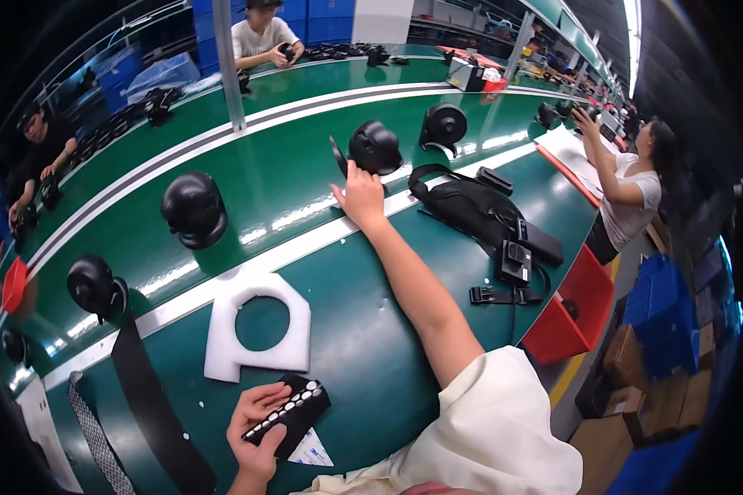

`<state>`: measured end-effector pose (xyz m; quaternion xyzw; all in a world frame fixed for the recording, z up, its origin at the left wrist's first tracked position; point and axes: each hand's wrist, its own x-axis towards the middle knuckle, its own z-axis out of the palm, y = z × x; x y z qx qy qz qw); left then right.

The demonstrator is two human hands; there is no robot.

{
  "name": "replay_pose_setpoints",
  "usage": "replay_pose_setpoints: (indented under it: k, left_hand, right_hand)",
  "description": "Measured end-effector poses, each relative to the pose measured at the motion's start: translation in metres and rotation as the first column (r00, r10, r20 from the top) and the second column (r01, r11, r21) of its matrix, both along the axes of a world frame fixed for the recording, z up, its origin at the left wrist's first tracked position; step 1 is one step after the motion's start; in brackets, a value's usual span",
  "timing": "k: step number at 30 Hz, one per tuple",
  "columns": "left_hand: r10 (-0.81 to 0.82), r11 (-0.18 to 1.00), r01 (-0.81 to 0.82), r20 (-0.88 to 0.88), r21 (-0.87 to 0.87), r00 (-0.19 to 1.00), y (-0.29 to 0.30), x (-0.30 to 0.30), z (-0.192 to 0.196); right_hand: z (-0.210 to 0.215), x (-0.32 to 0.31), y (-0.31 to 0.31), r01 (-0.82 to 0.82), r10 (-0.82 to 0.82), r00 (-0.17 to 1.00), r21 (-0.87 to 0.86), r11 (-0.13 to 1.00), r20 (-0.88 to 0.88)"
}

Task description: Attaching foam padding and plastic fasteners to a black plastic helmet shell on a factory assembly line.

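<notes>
My left hand (260, 425) is closed on a black strip (309, 398) that carries rows of white round dots. A white triangular piece of printed backing paper (312, 450) shows beneath the strip. My right arm stretches across the bench, and my right hand (362, 198) is at the near side of a rounded black housing (375, 147). Its thumb points away to the left, and its fingertips seem to touch the housing's lower edge. Beside these fingers stands a thin black flap (338, 155). Whether the flap joins the housing, I cannot tell.
More black housings (194, 210) stand along the green conveyor (281, 198). A white foam cutout (223, 330) and black strips (144, 388) lie on my bench. Right of my arm are a black bag (462, 202) and a small boxy device (515, 262). Co-workers sit across and at right.
</notes>
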<state>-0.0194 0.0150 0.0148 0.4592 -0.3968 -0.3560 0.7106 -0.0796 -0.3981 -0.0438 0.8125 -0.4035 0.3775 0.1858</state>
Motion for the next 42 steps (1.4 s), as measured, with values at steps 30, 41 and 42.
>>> replay_pose_setpoints:
  k: [30,41,42]
  left_hand:
    - [0.000,0.996,-0.006,0.065,0.091,0.998,0.010,-0.003,0.017]
    - [0.055,0.979,-0.067,0.066,0.191,0.996,0.017,0.008,0.018]
    - [0.030,0.962,-0.009,-0.073,0.275,0.997,0.016,0.015,0.021]
  right_hand:
    - [0.086,0.159,0.067,-0.392,0.564,0.803,0.542,0.743,-0.193]
    - [0.073,0.108,0.070,-0.760,0.579,0.638,0.293,0.580,0.508]
    - [0.071,0.097,0.077,-0.864,0.582,0.464,0.197,0.464,0.667]
